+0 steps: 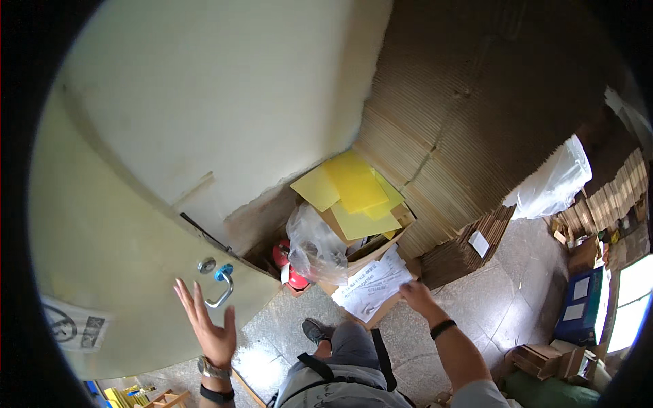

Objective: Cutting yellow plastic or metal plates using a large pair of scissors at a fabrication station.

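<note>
My left hand (pixel 209 333) is raised with its fingers stretched and spread, holding nothing. It is nearest to the curved metal handle (pixel 223 294) of the pale door (pixel 136 272). At the lower right of a cardboard box, my right hand (pixel 416 299) is closed on the edge of printed white paper sheets (pixel 373 282). A brown cardboard surface shows beneath the papers. Yellow sheets (pixel 355 183) lie on top of the box (pixel 406 223), and a clear plastic bag (pixel 317 246) bulges beside them.
Red fire extinguishers (pixel 281 253) stand between the door and the bag. Tall stacks of flat cardboard (pixel 435 149) rise on the right, with plastic wrapping (pixel 556 180) beyond. A blue bin (pixel 577 306) and loose boxes (pixel 541 359) sit at far right on the grey tiled floor (pixel 503 292).
</note>
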`<action>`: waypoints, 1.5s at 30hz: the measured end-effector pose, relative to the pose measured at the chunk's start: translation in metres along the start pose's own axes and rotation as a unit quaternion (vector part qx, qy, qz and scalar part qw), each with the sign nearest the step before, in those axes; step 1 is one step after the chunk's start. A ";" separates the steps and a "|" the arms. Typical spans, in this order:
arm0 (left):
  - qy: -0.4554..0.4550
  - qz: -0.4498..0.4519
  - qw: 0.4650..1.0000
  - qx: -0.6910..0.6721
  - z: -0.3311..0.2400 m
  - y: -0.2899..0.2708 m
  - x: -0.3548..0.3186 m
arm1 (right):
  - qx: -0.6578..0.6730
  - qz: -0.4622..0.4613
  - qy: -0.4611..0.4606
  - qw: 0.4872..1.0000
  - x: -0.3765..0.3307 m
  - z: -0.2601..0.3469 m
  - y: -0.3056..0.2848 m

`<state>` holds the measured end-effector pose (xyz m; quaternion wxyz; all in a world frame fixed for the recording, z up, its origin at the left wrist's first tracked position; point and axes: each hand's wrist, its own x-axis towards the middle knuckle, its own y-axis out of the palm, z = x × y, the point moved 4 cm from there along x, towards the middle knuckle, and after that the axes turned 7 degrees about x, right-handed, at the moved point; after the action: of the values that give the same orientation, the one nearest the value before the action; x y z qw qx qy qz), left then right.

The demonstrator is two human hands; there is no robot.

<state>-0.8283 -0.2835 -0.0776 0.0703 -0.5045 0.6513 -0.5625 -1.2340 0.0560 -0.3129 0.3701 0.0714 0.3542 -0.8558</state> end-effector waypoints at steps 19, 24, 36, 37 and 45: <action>-0.401 0.084 0.910 -0.066 -0.023 -0.009 -0.111 | 0.578 -0.023 0.275 0.768 0.387 0.184 0.188; -0.406 0.121 0.902 -0.087 -0.043 0.008 -0.089 | 0.559 -0.021 0.244 0.792 0.398 0.157 0.167; -0.386 0.133 0.909 -0.077 -0.031 0.013 -0.105 | 0.460 0.298 0.053 0.835 0.083 0.155 0.143; -0.397 0.135 0.903 -0.099 -0.033 0.014 -0.105 | 0.444 0.317 0.029 0.838 0.068 0.157 0.138; -0.411 0.062 0.821 -0.391 -0.026 -0.014 -0.164 | 0.263 0.503 -0.075 0.820 -0.046 0.177 0.130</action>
<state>-0.7580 -0.1438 -0.1352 0.1632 -0.6328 0.7569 0.0047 -1.0871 -0.0957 -0.2366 0.7419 0.2698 0.0018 -0.6139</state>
